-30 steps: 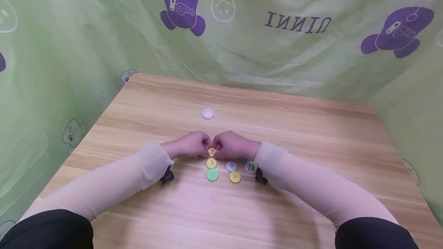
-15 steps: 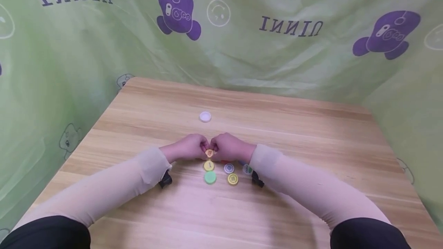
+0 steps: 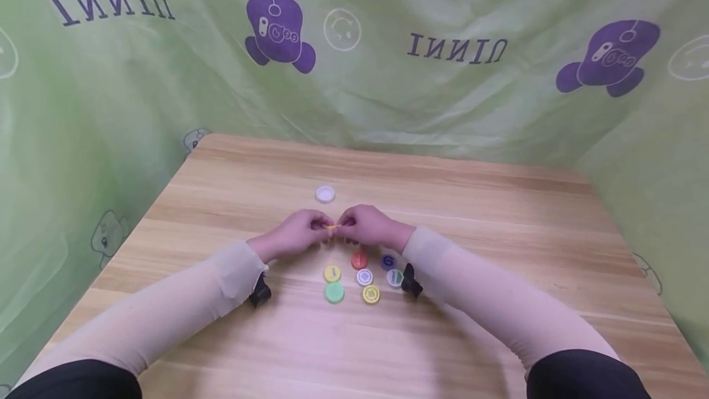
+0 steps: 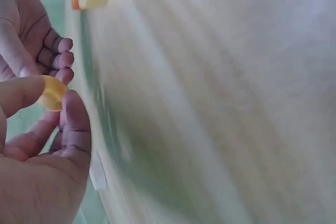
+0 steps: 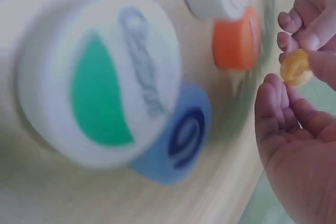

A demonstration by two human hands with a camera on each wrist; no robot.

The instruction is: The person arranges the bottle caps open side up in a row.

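Observation:
A small yellow cap [image 3: 331,227] is held just above the wooden table [image 3: 498,214], pinched from both sides. My left hand [image 3: 320,227] grips its left edge and my right hand [image 3: 343,224] its right edge. The left wrist view shows the yellow cap [image 4: 52,93] between my left thumb and a finger [image 4: 75,124]. The right wrist view has the same cap [image 5: 296,68] at my right fingertips [image 5: 270,90]. Just in front of the hands lie an orange cap [image 3: 359,260] and a blue cap [image 3: 388,260].
More caps lie in a cluster nearer me: a yellow one [image 3: 332,273], a white one [image 3: 364,277], a white-and-green one [image 3: 394,278], a green one [image 3: 335,292] and another yellow one [image 3: 370,294]. A lone white cap [image 3: 325,194] sits beyond the hands. Green printed cloth [image 3: 354,79] surrounds the table.
Both hands have moved away from me with the yellow cap, uncovering the orange and blue caps. The cap now shows nearly edge-on.

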